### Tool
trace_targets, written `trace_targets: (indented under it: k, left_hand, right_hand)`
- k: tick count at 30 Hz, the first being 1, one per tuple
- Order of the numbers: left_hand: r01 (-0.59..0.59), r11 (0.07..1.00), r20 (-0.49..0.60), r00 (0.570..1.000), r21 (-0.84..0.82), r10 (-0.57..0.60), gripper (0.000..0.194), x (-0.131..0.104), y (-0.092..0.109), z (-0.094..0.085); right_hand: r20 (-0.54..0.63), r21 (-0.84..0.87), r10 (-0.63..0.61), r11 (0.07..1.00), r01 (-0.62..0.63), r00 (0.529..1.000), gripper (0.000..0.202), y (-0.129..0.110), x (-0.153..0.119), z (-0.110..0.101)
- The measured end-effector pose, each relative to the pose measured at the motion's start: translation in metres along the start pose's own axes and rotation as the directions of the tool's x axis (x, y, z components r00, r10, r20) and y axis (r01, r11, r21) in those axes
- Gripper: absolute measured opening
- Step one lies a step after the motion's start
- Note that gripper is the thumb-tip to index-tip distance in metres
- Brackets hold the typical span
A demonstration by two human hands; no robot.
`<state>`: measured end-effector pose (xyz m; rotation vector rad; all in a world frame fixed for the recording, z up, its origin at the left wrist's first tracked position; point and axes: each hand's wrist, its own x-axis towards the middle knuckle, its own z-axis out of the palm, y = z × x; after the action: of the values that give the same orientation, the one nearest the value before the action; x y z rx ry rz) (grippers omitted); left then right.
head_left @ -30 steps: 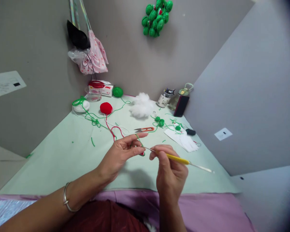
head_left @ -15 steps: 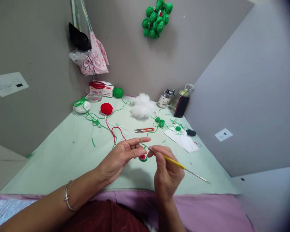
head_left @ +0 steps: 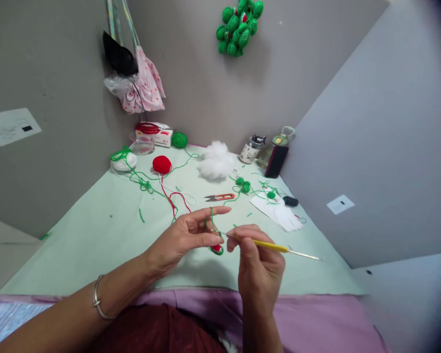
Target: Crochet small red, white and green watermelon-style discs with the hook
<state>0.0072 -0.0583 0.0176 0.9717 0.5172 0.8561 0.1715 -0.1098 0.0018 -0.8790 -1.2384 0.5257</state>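
Yellow-handled hook point(head_left: 268, 244) sits in your right hand point(head_left: 261, 267), thumb and fingers pinched on the front part of the handle. Long axis runs nearly sideways, dropping slightly to the right. Working tip points left, at your left hand point(head_left: 182, 238); bare metal tail sticks out right, well past your knuckles. Most of the handle is behind the pinch; only the thin shank is ahead of it.

Red-and-green crochet piece point(head_left: 216, 249) hangs just under your left thumb tip, above the table point(head_left: 95, 250), red face partly visible, green rim along the bottom. Its top is hidden by the thumb, so full long axis can't be read. Left thumb and fingers are closed on it; exact contact is covered. Your left index is stretched out to the right, with green yarn point(head_left: 212, 218) looped over it and running down to the hook tip.

Orange snips point(head_left: 220, 197) lie beyond your left index, blades left. Red yarn ball point(head_left: 162, 164) is farther back left, white stuffing point(head_left: 216, 164) behind the snips.
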Motion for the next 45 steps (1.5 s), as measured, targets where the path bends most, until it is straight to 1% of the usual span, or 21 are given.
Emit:
trace_targets:
  k: [2, 3, 7, 12, 15, 18, 22, 24, 26, 28, 30, 33, 35, 37, 38, 39, 40, 42, 43, 44, 45]
  left_hand:
    - [0.019, 1.0, 0.007, 1.0, -0.015, -0.019, 0.063, 0.001, -0.001, 0.004]
    - [0.028, 0.999, 0.01, 1.0, -0.019, -0.028, 0.066, 0.0, -0.001, 0.005]
    - [0.059, 0.998, 0.0, 0.998, -0.023, -0.059, 0.066, -0.001, 0.002, 0.008]
    - [0.112, 0.991, -0.017, 0.993, -0.076, -0.114, 0.066, -0.001, 0.003, 0.005]
    - [0.14, 0.986, 0.031, 0.99, -0.094, -0.137, 0.062, -0.001, 0.003, -0.001]
    - [0.146, 0.983, 0.093, 0.986, -0.111, -0.136, 0.059, 0.0, 0.003, -0.006]
    - [0.123, 0.985, 0.113, 0.988, -0.122, -0.109, 0.056, 0.001, 0.003, -0.009]
    - [0.122, 0.987, 0.12, 0.987, -0.101, -0.11, 0.058, 0.001, 0.003, -0.008]
    - [0.104, 0.994, 0.096, 0.99, -0.04, -0.099, 0.06, 0.001, 0.002, -0.005]
    - [0.051, 0.998, 0.047, 0.998, 0.024, -0.052, 0.064, 0.0, 0.0, 0.0]
    - [0.004, 0.998, 0.021, 1.0, 0.056, -0.005, 0.067, -0.001, -0.002, 0.003]
    - [-0.019, 0.997, -0.014, 1.0, 0.079, 0.02, 0.066, -0.001, -0.005, 0.006]
    - [-0.03, 0.994, -0.061, 0.997, 0.108, 0.037, 0.061, -0.001, -0.006, 0.007]
    - [-0.052, 0.991, -0.11, 0.992, 0.125, 0.066, 0.056, -0.001, -0.007, 0.007]
    - [-0.065, 0.99, -0.131, 0.988, 0.122, 0.081, 0.056, -0.001, -0.008, 0.008]
    - [-0.077, 0.991, -0.152, 0.984, 0.107, 0.092, 0.057, 0.0, -0.009, 0.009]
    - [-0.08, 0.993, -0.171, 0.981, 0.081, 0.093, 0.058, 0.0, -0.01, 0.01]
    - [-0.033, 0.999, -0.172, 0.985, -0.01, 0.031, 0.061, 0.002, -0.012, 0.01]
    - [0.014, 0.998, -0.149, 0.989, -0.062, -0.024, 0.062, 0.003, -0.013, 0.01]
    - [0.064, 0.993, -0.121, 0.99, -0.102, -0.076, 0.061, 0.003, -0.013, 0.008]
    - [0.103, 0.987, -0.098, 0.988, -0.124, -0.115, 0.059, 0.004, -0.012, 0.007]
  right_hand:
    - [0.02, -0.058, -0.044, 0.997, 0.045, 0.999, 0.019, 0.0, -0.002, 0.004]
    - [0.02, -0.078, -0.061, 0.995, 0.062, 0.998, 0.019, 0.001, -0.002, 0.005]
    - [-0.01, -0.11, -0.071, 0.992, 0.069, 0.997, 0.019, 0.001, -0.002, 0.006]
    - [-0.046, -0.087, -0.056, 0.995, 0.052, 0.997, 0.017, 0.001, -0.001, 0.001]
    - [-0.078, -0.024, -0.009, 1.0, 0.007, 0.997, 0.016, 0.001, 0.0, -0.002]
    - [-0.084, 0.116, 0.07, 0.991, -0.06, 0.994, 0.016, 0.001, 0.003, -0.005]
    - [-0.115, 0.269, 0.195, 0.95, -0.159, 0.974, 0.015, 0.0, 0.007, -0.007]
    - [-0.126, 0.297, 0.252, 0.932, -0.206, 0.959, 0.015, -0.001, 0.007, -0.007]
    - [-0.092, 0.297, 0.264, 0.928, -0.227, 0.96, 0.015, -0.001, 0.006, -0.006]
    - [-0.024, 0.226, 0.202, 0.955, -0.191, 0.979, 0.014, -0.001, 0.004, -0.004]
    - [0.025, 0.081, 0.092, 0.992, -0.094, 0.995, 0.014, -0.001, 0.001, -0.001]
    - [0.021, -0.094, -0.044, 0.994, 0.046, 0.999, 0.02, -0.002, -0.002, 0.002]
    - [0.011, -0.141, -0.082, 0.987, 0.083, 0.997, 0.023, -0.002, -0.002, 0.003]
    - [0.034, -0.197, -0.125, 0.972, 0.129, 0.992, 0.026, -0.001, -0.003, 0.004]
    - [0.049, -0.25, -0.167, 0.952, 0.175, 0.985, 0.028, 0.001, -0.004, 0.004]
    - [0.071, -0.321, -0.227, 0.917, 0.237, 0.971, 0.03, 0.003, -0.006, 0.005]
    - [0.1, -0.398, -0.3, 0.862, 0.314, 0.949, 0.033, 0.006, -0.008, 0.006]
    - [0.158, -0.516, -0.427, 0.733, 0.443, 0.89, 0.039, 0.011, -0.012, 0.006]
    - [0.178, -0.532, -0.464, 0.696, 0.482, 0.868, 0.039, 0.012, -0.014, 0.006]
    - [0.167, -0.519, -0.464, 0.709, 0.478, 0.87, 0.039, 0.013, -0.014, 0.005]
    - [0.139, -0.485, -0.432, 0.755, 0.442, 0.891, 0.038, 0.012, -0.013, 0.003]
